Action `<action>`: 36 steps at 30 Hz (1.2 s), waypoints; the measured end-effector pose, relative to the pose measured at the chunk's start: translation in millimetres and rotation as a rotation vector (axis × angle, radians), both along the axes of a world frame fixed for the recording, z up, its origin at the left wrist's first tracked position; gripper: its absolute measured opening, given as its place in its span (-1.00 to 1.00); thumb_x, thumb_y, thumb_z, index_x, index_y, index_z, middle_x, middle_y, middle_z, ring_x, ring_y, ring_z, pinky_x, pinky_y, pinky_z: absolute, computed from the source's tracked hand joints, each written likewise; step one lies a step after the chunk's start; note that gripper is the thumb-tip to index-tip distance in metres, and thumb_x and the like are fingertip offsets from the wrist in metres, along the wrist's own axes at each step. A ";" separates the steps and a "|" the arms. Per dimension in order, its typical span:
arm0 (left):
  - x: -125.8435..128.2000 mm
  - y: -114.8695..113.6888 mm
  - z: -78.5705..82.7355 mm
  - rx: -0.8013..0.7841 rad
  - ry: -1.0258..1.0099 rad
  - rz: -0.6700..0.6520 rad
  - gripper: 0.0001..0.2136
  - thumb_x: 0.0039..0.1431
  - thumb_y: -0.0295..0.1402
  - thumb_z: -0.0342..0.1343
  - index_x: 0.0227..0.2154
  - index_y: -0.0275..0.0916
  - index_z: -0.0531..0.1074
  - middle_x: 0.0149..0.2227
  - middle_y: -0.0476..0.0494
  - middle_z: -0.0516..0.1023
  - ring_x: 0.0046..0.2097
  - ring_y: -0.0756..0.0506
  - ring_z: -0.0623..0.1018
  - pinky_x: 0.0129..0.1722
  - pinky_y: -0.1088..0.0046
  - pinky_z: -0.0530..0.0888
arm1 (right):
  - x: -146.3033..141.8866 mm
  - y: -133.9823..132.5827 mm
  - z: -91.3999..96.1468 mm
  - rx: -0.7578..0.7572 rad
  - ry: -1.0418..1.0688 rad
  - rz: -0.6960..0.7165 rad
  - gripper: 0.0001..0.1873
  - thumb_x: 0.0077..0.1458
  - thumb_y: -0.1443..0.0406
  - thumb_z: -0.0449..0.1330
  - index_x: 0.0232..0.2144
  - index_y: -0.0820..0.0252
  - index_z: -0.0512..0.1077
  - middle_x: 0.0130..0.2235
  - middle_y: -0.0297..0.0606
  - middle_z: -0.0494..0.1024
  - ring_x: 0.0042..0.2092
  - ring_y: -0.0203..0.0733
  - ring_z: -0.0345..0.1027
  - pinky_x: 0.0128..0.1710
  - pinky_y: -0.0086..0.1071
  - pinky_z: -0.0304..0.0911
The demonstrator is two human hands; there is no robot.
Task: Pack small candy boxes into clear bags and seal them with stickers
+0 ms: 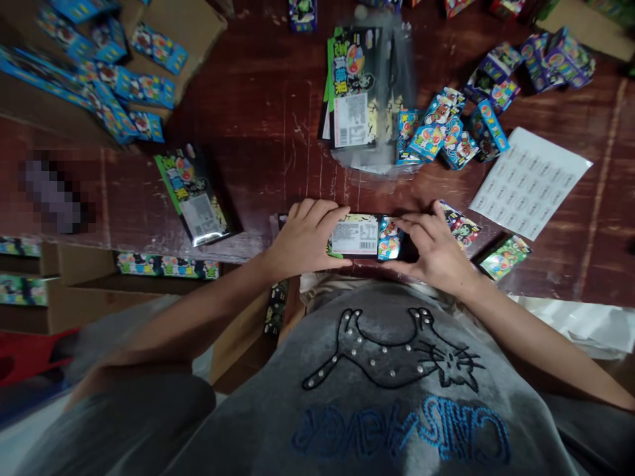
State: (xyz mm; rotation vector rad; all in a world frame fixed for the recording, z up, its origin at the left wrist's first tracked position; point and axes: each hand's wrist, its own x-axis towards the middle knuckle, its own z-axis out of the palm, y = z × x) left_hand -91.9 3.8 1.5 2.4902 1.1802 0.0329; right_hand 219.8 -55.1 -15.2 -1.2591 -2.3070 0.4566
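At the table's front edge lies a black printed packet (354, 239) with a white barcode label and green trim. My left hand (308, 237) grips its left part, fingers along the far edge and thumb along the near one. A small blue candy box (389, 238) sits at the packet's right end. My right hand (432, 246) closes on that box, thumb in front and fingers behind. Whether the box is inside the packet or against it, I cannot tell. Just beyond the right hand are a purple candy box (461, 225) and a green candy box (505, 256).
Another black packet (194, 198) lies left. Flat packets (352, 86) under clear plastic stand behind, beside several blue boxes (439, 129) and purple boxes (496, 73). A sticker sheet (530, 182) lies right. One carton (198, 33) holds blue boxes; another carton (94, 304) is below the edge.
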 end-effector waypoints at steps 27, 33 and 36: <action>20.5 8.2 -8.3 -0.095 -0.043 -0.041 0.09 -0.10 0.11 0.54 0.45 -0.22 0.25 0.29 -0.38 0.39 0.25 -0.45 0.35 0.30 -0.07 0.29 | 59.0 21.6 -4.2 -0.113 0.091 0.252 -0.30 0.30 -0.11 0.32 0.32 0.10 0.48 0.34 -0.03 0.55 0.31 0.12 0.49 0.50 0.35 0.09; 30.7 -1.1 -11.5 -0.064 -0.052 -0.005 0.06 -0.09 0.07 0.55 0.44 -0.21 0.25 0.28 -0.39 0.39 0.24 -0.45 0.36 0.29 -0.07 0.30 | 45.1 31.8 -12.8 -0.023 0.087 0.158 -0.22 0.23 -0.20 0.31 0.30 0.13 0.50 0.29 -0.01 0.59 0.26 0.16 0.52 0.51 0.42 0.02; 37.5 -8.4 -10.5 -0.018 -0.032 0.090 0.02 -0.01 0.07 0.52 0.44 -0.21 0.24 0.30 -0.40 0.38 0.25 -0.45 0.36 0.27 -0.05 0.29 | 33.5 18.8 -10.5 -0.003 0.041 0.049 -0.23 0.25 -0.20 0.28 0.30 0.10 0.50 0.30 -0.03 0.58 0.28 0.19 0.49 0.51 0.46 -0.01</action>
